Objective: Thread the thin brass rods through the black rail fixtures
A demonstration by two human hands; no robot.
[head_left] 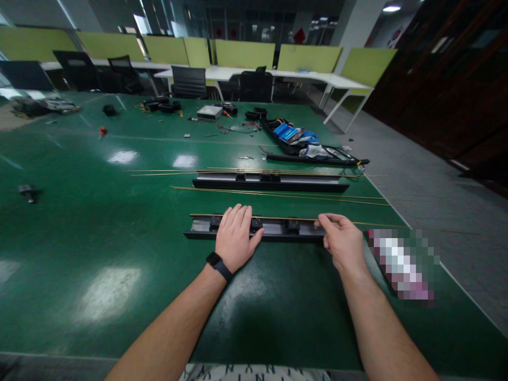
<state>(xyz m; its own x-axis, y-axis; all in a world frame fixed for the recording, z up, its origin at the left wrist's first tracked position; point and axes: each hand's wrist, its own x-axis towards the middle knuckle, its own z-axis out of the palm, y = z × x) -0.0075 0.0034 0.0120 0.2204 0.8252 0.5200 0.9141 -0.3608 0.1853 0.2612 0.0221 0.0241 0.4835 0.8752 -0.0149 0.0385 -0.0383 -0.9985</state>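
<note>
A black-edged metal channel [272, 230] lies lengthwise before me, with several small black blocks [291, 226] set inside it. My left hand [237, 233] rests flat across the channel, fingers stretched out and thumb apart, covering part of the blocks. At the channel's right end my right hand [342, 235] is closed in a pinch on a thin brass-coloured rod [280, 218]. That rod runs along the channel's far edge and sticks out to the right past my fingers.
Behind lies a second black channel [273, 184], with more thin rods [278, 193] around it. Farther back are a black tray [278, 132] with blue packs, a grey box [209, 112] and scattered small parts. A pixelated object [400, 264] sits near the table's right edge.
</note>
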